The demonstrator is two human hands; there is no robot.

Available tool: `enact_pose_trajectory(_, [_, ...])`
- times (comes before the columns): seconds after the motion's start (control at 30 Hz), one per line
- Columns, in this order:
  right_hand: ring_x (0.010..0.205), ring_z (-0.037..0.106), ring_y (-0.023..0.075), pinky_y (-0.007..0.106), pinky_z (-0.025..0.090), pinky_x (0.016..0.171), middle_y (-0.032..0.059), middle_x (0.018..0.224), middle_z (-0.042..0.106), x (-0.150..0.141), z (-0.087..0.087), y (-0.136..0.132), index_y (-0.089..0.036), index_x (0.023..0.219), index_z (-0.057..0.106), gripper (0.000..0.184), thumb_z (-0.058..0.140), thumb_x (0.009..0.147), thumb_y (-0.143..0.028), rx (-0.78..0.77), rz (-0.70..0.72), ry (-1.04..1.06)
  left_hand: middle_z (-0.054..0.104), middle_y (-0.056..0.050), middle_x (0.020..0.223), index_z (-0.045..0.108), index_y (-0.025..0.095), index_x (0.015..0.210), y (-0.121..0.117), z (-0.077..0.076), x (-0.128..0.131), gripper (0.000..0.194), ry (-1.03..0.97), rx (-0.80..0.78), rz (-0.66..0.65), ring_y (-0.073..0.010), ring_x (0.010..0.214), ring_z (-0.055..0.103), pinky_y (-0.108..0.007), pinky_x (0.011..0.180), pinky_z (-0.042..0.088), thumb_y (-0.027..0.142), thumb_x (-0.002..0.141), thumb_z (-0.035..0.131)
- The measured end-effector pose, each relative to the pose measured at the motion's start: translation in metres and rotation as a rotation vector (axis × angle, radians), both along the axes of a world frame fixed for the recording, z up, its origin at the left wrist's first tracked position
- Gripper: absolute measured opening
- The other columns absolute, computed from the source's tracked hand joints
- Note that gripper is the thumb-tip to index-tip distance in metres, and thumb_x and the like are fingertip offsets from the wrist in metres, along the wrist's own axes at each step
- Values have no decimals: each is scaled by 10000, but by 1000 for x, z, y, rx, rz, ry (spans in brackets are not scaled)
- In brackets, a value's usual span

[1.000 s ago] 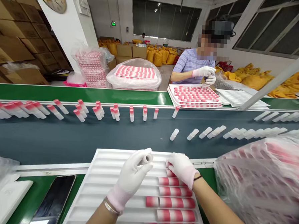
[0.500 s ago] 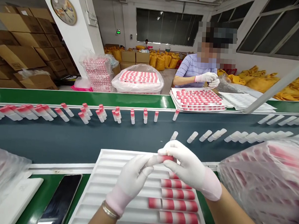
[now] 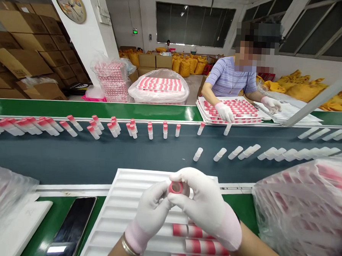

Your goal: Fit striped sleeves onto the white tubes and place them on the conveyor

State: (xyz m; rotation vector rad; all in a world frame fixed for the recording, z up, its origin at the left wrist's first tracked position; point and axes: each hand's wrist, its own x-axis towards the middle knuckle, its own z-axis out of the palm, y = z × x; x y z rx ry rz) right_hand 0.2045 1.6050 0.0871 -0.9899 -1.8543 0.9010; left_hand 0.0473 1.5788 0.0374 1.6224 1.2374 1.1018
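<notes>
We see one phone [image 3: 71, 226], then one tray [image 3: 121, 205], seemingly part-filled; our left hand [image 3: 153, 209], fingers curled, meets one red-rimmed tube [image 3: 176, 187] over the tray, its own grip unclear; red-and-white tubes [image 3: 200, 247] lie in at least three grooves, others hidden; our right hand [image 3: 205, 206] pinches the red-rimmed tube.

White-gloved hands [image 3: 205, 202], pink cuffs [image 3: 231, 227], silver bangle [image 3: 128, 248]

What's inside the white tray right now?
Inside the white tray, red-and-white tubes lie toward the right in the nearer grooves. The right hand hides whatever lies directly behind it.
</notes>
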Motion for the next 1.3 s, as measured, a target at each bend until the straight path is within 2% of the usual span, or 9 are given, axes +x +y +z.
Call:
enact_pose_trajectory(0.13, [621, 521, 79, 198, 453, 593, -34, 755, 555, 3, 14, -2, -206, 839, 613, 171, 651, 728, -81, 19, 86, -2, 616, -11, 724, 648, 177, 791, -4, 5, -3, 212, -46, 6, -48, -151, 681, 554, -248, 650, 470, 322, 910, 550])
enact_pose_trajectory(0.33, [771, 560, 96, 197, 457, 706, -35, 847, 612, 4, 19, 0, -230, 889, 627, 124, 670, 801, -154, -91, 214, 7, 569, 13, 710, 660, 182, 814, -8, 10, -3, 150, -139, 12, -6, -124, 666, 505, -211, 627, 450, 310, 876, 612])
enact_pose_trajectory(0.57, [656, 485, 78, 177, 392, 599, -55, 714, 543, 0, 20, 0, -214, 764, 602, 105, 628, 765, -112, -202, 147, 13, 581, 9, 700, 656, 165, 764, -15, 24, 2, 152, -178, -168, 41, -135, 680, 528, -211, 625, 463, 297, 835, 631])
enact_pose_trajectory(0.67, [665, 498, 92, 193, 397, 600, -49, 718, 549, 0, 17, 2, -210, 772, 604, 99, 628, 739, -121, -230, 93, -27, 667, -6, 812, 692, 185, 935, -18, 27, 5, 156, -186, -268, 62, -166, 770, 607, -237, 699, 510, 280, 833, 621])
enact_pose_trajectory(0.8, [660, 479, 98, 212, 390, 608, -39, 719, 523, -5, 11, 1, -191, 734, 529, 87, 587, 772, -138, -201, 101, -93, 669, -52, 1216, 360, 232, 1455, -20, 24, 3, 738, -288, -400, 133, -228, 1078, 639, -313, 898, 538, 230, 779, 656])
enact_pose_trajectory(0.97, [681, 500, 108, 222, 409, 633, -22, 755, 559, -28, -4, 7, -190, 734, 514, 86, 556, 783, -133, -124, 139, -133, 668, -130, 1233, 77, 147, 1542, -7, 13, -9, 976, -278, -406, 199, -281, 1180, 605, -368, 933, 542, 323, 788, 670])
enact_pose_trajectory(1.07, [784, 569, 122, 232, 446, 749, -17, 842, 642, -44, -17, 45, -204, 825, 611, 73, 594, 774, -155, -92, 122, -197, 486, -171, 1447, 13, 180, 1544, 8, -2, -22, 1010, -262, -381, 344, -304, 1325, 475, -403, 1000, 499, 289, 785, 671])
enact_pose_trajectory(1.17, [829, 579, 153, 277, 439, 819, 1, 799, 663, -49, -30, 115, -187, 838, 627, 69, 560, 824, -196, -99, -109, -260, 251, -177, 1580, 22, 200, 1538, 16, -23, -39, 980, -276, -316, 480, -302, 1417, 339, -436, 1093, 410, 283, 795, 657])
enact_pose_trajectory(1.3, [788, 588, 161, 321, 483, 750, 50, 914, 650, -46, -49, 203, -139, 1078, 592, 230, 578, 880, -256, -202, -380, -351, 323, -190, 1546, 199, 163, 1500, 10, -41, -58, 780, -292, -301, 498, -282, 1388, 393, -449, 1136, 359, 358, 852, 588])
